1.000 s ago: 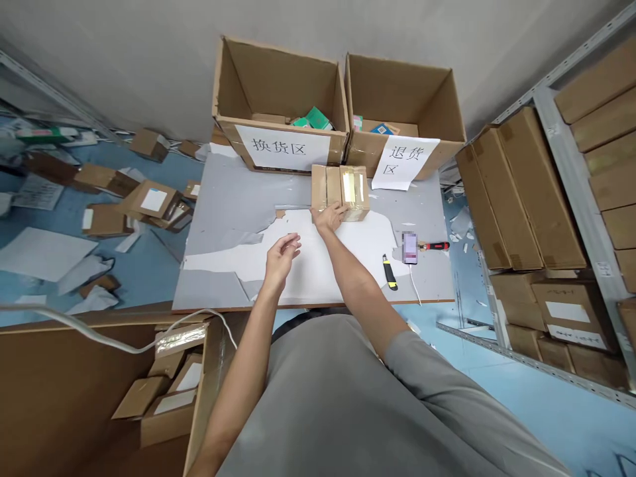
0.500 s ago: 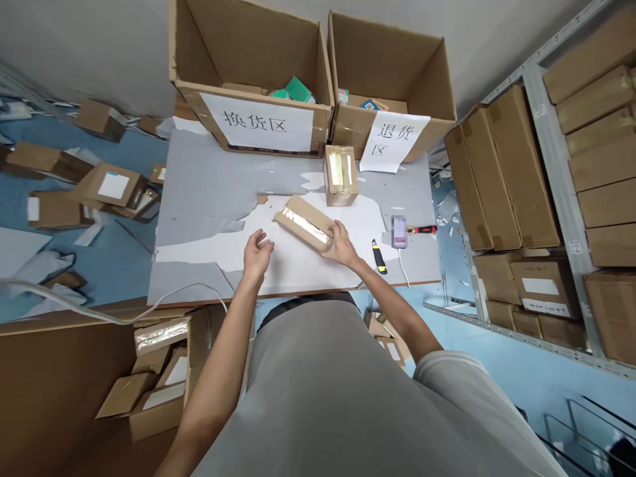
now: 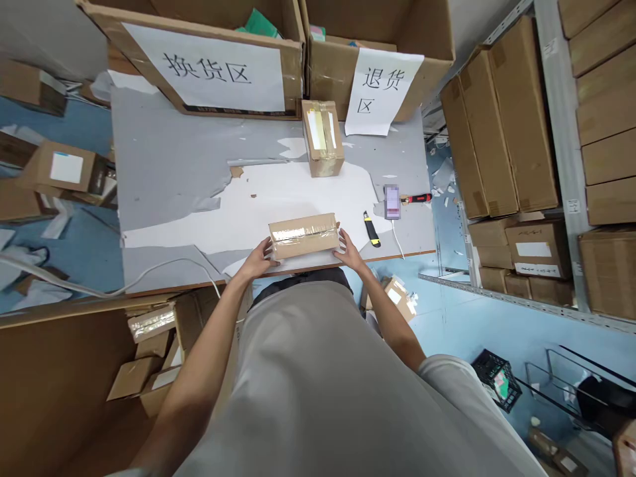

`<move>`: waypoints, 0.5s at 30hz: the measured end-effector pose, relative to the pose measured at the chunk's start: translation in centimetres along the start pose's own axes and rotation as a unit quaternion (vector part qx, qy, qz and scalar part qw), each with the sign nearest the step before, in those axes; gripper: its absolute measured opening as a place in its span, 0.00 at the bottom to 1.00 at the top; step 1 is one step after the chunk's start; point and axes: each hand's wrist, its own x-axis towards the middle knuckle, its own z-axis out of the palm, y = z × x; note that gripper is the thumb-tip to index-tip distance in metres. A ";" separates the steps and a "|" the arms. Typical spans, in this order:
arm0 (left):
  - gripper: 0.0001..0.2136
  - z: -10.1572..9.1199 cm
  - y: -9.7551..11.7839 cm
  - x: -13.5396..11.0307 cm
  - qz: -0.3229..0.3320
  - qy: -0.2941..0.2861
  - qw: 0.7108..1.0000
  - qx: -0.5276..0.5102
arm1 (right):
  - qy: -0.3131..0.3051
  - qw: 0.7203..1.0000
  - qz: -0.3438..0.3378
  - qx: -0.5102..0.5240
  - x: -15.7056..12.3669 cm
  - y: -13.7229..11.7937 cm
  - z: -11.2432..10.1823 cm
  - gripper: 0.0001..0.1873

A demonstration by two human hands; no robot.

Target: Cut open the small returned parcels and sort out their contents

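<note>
A long cardboard box (image 3: 304, 244) with clear tape along its top lies near the table's front edge, turned nearly sideways to me. At its left end, my left hand (image 3: 259, 259) has the fingers curled against the cardboard. My right hand (image 3: 350, 251) grips the opposite end, fingertips on the right side. Just right of that hand rests a black and yellow utility knife (image 3: 371, 230). A smaller taped box (image 3: 324, 142) with white labels stands further back on the table.
Two big open cartons (image 3: 293, 86) with paper signs line the back of the table (image 3: 163, 165). To the right are a phone (image 3: 392, 202) with a white cable and a red-black tool (image 3: 420, 198). A deep carton (image 3: 64, 371) holding boxes stands lower left; shelving (image 3: 559, 132) rises at right.
The long box has come nearer my body and turned from slanted to almost crosswise. My left hand, free before, now meets its left end; my right hand stays at the right end. The view has shifted.
</note>
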 end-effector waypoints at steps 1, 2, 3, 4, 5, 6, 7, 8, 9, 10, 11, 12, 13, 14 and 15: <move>0.51 0.1 0.0 -0.1 -0.003 0.006 1.000 0.008 | 0.006 1.000 0.002 0.011 0.2 0.1 0.5 0.62; 0.50 0.3 0.1 -0.2 -0.007 0.011 1.000 0.016 | 0.008 1.000 0.000 0.018 0.4 0.1 0.9 0.59; 0.48 0.5 0.1 -0.4 -0.010 0.017 1.000 0.021 | 0.007 1.000 -0.007 0.022 0.5 0.1 1.3 0.57; 0.46 0.7 0.2 -0.7 -0.013 0.024 0.999 0.025 | 0.006 1.000 -0.016 0.024 0.5 0.0 1.5 0.55; 0.44 0.9 0.2 -1.0 -0.013 0.034 0.999 0.027 | 0.007 0.999 -0.024 0.023 0.5 -0.1 1.6 0.52; 0.42 1.1 0.2 -1.3 -0.011 0.044 0.999 0.025 | 0.013 0.999 -0.031 0.020 0.5 -0.3 1.7 0.50; 0.40 1.2 0.3 -1.7 -0.005 0.052 0.998 0.020 | 0.021 0.999 -0.037 0.016 0.4 -0.5 1.6 0.47; 0.38 1.2 0.3 -2.1 0.004 0.059 0.998 0.013 | 0.033 0.998 -0.042 0.014 0.2 -0.8 1.4 0.45; 0.36 1.3 0.4 -2.4 0.015 0.067 0.998 0.005 | 0.046 0.998 -0.048 0.013 0.1 -1.0 1.2 0.42; 0.35 1.3 0.4 -2.6 0.026 0.078 0.997 -0.003 | 0.059 0.997 -0.054 0.012 -0.1 -1.3 0.9 0.39; 0.34 1.3 0.5 -2.7 0.034 0.093 0.995 -0.011 | 0.070 0.996 -0.059 0.012 -0.2 -1.6 0.6 0.36; 0.34 1.4 0.6 -2.8 0.037 0.112 0.993 -0.021 | 0.080 0.995 -0.061 0.012 -0.2 -1.8 0.4 0.34; 0.34 1.6 0.7 -2.6 0.035 0.132 0.990 -0.034 | 0.089 0.994 -0.060 0.008 -0.2 -2.0 0.3 0.32; 0.34 1.8 0.8 -2.4 0.029 0.148 0.987 -0.049 | 0.096 0.994 -0.054 0.003 0.0 -2.1 0.2 0.31; 0.34 2.0 0.9 -2.0 0.022 0.159 0.985 -0.064 | 0.098 0.994 -0.045 -0.003 0.2 -2.2 0.3 0.31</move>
